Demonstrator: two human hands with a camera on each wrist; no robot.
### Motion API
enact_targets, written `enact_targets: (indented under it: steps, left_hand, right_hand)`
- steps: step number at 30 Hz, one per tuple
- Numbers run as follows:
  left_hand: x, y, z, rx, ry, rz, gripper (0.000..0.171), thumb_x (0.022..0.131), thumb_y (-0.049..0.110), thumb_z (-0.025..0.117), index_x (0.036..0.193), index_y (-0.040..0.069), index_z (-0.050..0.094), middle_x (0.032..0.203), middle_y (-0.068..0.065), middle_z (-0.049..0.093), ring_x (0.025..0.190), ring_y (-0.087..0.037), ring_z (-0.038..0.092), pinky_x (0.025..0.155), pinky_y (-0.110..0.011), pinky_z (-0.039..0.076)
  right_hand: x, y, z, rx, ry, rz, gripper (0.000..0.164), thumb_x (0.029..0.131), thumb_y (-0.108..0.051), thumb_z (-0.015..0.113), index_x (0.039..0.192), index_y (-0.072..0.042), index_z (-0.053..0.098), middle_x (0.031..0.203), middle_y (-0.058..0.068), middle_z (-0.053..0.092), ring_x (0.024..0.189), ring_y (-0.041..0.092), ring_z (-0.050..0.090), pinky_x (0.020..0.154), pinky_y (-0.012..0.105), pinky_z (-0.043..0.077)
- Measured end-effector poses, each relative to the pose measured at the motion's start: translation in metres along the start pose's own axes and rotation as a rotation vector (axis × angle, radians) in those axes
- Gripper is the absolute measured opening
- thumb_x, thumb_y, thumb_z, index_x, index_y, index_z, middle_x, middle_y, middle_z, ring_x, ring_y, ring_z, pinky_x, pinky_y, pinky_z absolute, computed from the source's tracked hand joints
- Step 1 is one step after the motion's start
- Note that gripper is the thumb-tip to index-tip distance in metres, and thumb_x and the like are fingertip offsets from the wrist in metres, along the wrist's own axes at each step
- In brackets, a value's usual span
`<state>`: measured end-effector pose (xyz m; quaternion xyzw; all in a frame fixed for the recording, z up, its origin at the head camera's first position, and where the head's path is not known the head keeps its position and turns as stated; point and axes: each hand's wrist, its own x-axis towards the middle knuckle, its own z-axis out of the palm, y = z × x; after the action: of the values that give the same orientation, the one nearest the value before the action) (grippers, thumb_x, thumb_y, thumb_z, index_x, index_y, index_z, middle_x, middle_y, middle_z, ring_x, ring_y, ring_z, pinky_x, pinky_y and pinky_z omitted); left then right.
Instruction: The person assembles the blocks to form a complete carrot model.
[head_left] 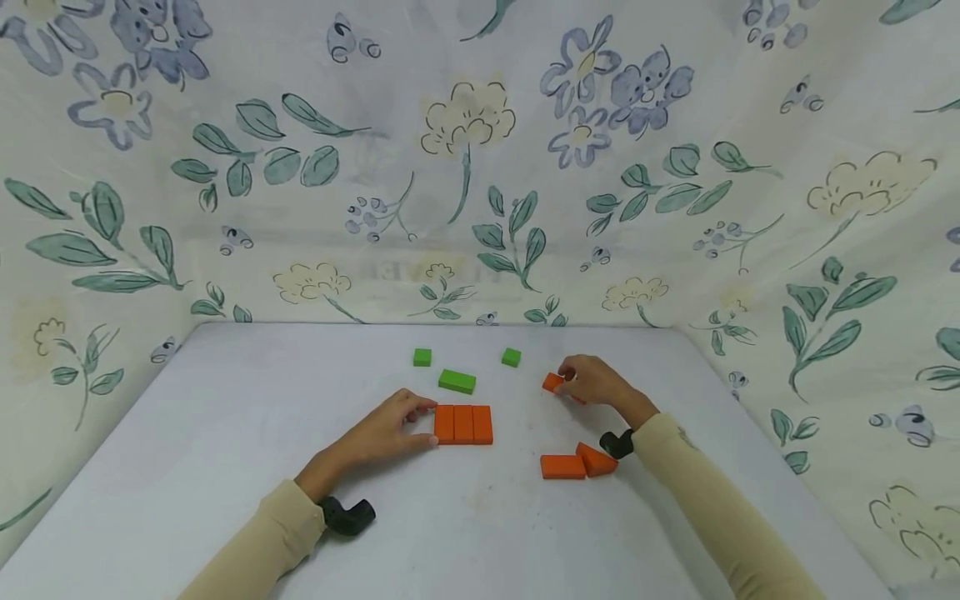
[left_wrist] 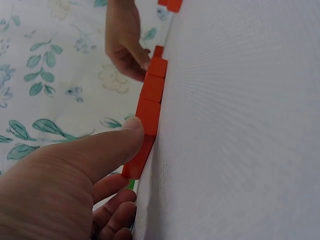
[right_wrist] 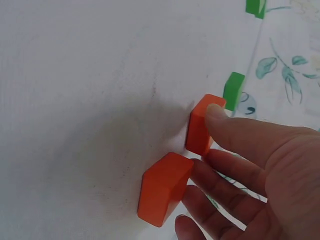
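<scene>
Finger-and-thumb pinching, left hand (head_left: 382, 429) on the leftmost orange block (head_left: 444, 425) of a flush row (head_left: 463, 425), right hand (head_left: 596, 381) on an outlying orange block (right_wrist: 197, 132) farther back to the right
Could skew the row on the white table (head_left: 480, 533) by squeezing unevenly with the left hand; could shove or tip the neighbouring orange block (right_wrist: 162, 192), touching or nearly touching the right hand, by spreading fingers carelessly

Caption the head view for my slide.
Left hand touching a row of three orange blocks, right hand on another orange block, three green blocks beyond the row.
</scene>
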<state>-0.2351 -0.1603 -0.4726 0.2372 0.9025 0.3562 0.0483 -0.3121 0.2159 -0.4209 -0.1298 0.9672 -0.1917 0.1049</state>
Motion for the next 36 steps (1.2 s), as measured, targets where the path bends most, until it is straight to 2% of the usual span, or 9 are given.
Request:
enact_targets:
  steps: [9,17,26,33,36]
  left_hand:
    - [0.0005,0.0014,-0.0040,0.012,0.001,0.015,0.058,0.088,0.040,0.076,0.137,0.015,0.059,0.117,-0.001,0.055,0.106,-0.016,0.051,0.090,-0.038,0.047]
    - [-0.0007,0.0021,-0.0028,-0.011,-0.004,-0.010,0.058,0.087,0.039,0.077,0.136,0.014,0.059,0.119,-0.002,0.056,0.109,-0.017,0.052,0.092,-0.039,0.047]
    - [-0.0007,0.0023,0.0000,-0.001,0.002,-0.013,0.057,0.087,0.039,0.077,0.136,0.015,0.060,0.119,-0.002,0.056,0.109,-0.017,0.054,0.092,-0.039,0.048]
    - [-0.0019,0.0030,-0.0007,0.005,0.004,-0.001,0.057,0.087,0.038,0.077,0.136,0.014,0.059,0.119,-0.002,0.057,0.108,-0.017,0.054,0.091,-0.038,0.048]
    - [-0.0025,0.0025,-0.0002,0.006,0.009,0.000,0.056,0.088,0.037,0.077,0.136,0.015,0.059,0.119,-0.002,0.057,0.108,-0.017,0.054,0.092,-0.038,0.048]
  right_hand:
    - [0.0014,-0.0031,-0.0027,0.040,-0.027,0.015,0.034,0.093,-0.022,0.071,0.122,-0.004,0.064,0.115,0.011,0.065,0.094,0.022,0.058,0.079,0.032,0.054]
    - [0.0011,-0.0052,-0.0024,0.054,-0.051,0.045,0.036,0.093,-0.025,0.071,0.121,-0.004,0.064,0.115,0.012,0.064,0.095,0.023,0.057,0.079,0.032,0.054]
    - [0.0011,0.0000,0.0007,0.026,-0.037,0.014,0.035,0.093,-0.023,0.072,0.121,-0.004,0.065,0.115,0.011,0.066,0.097,0.024,0.057,0.082,0.033,0.054]
    - [0.0008,-0.0019,-0.0009,0.038,-0.057,0.019,0.034,0.093,-0.021,0.071,0.121,-0.004,0.064,0.113,0.011,0.065,0.092,0.023,0.058,0.074,0.031,0.055]
    - [0.0010,-0.0028,-0.0027,0.035,-0.053,0.016,0.032,0.094,-0.020,0.069,0.120,-0.004,0.063,0.112,0.010,0.065,0.092,0.023,0.058,0.076,0.032,0.055]
